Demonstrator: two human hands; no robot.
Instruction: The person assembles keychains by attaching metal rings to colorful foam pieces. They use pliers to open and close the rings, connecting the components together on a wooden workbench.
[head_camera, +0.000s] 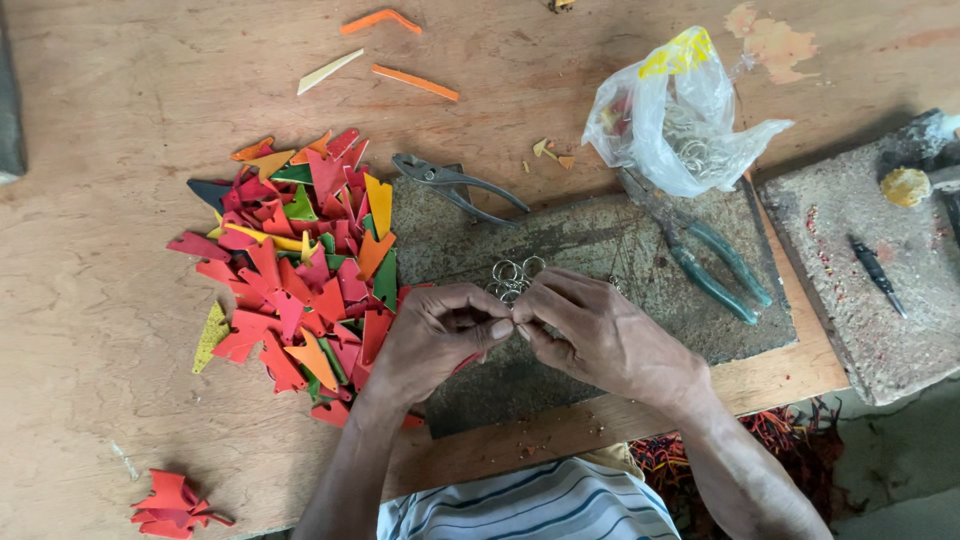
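Observation:
My left hand (432, 338) and my right hand (590, 330) meet fingertip to fingertip above a grey stone slab (600, 250). Between the pinched fingers is something small, probably a metal ring and a red piece, mostly hidden by the fingers. Just beyond the fingertips lies a small cluster of metal key rings (512, 276) on the slab. A big heap of red, orange, yellow and green cut-out pieces (300, 270) lies left of my left hand.
Grey pliers (455, 186) lie on the slab's far left corner, green-handled pliers (712, 262) on its right. A clear plastic bag of rings (675, 115) sits behind. A second slab (870, 270) with a small tool is at right. Red pieces (172, 505) lie at near left.

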